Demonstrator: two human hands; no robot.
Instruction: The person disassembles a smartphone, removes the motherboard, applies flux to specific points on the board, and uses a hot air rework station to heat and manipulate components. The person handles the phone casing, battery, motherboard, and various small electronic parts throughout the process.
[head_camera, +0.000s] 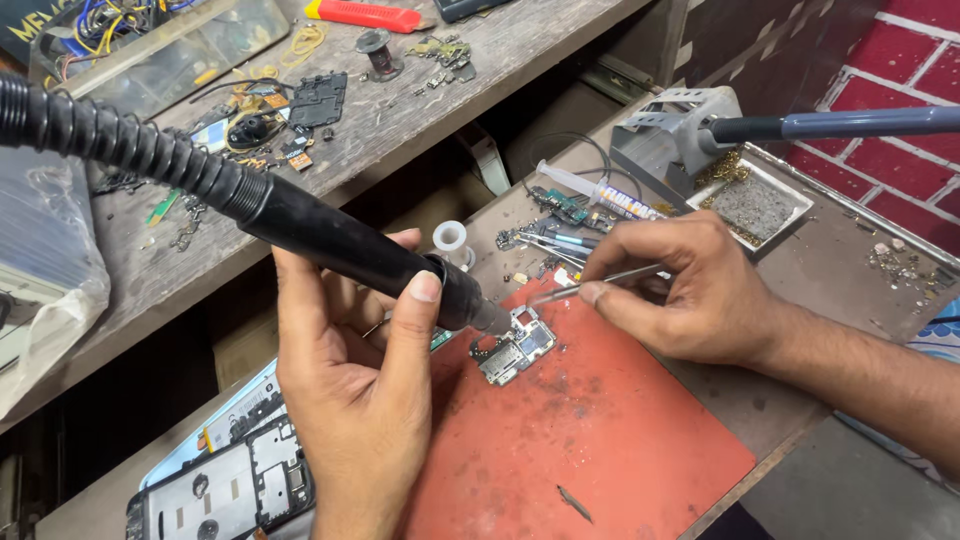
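Observation:
My left hand (350, 380) grips a black hot-air wand (340, 245) with a ribbed hose, its metal nozzle pointing down at a small phone circuit board (515, 350). The board lies on a red work mat (580, 440). My right hand (680, 290) pinches thin metal tweezers (590, 285), whose tips reach toward the board's upper edge. Both hands hover close over the board, left of it and right of it.
An opened phone body (225, 490) lies at the lower left. A soldering iron in a grey stand (690, 130), a syringe (600, 190), a white tray with brass wool (750, 205) and loose parts sit behind. A wooden shelf (400, 110) holds scattered components.

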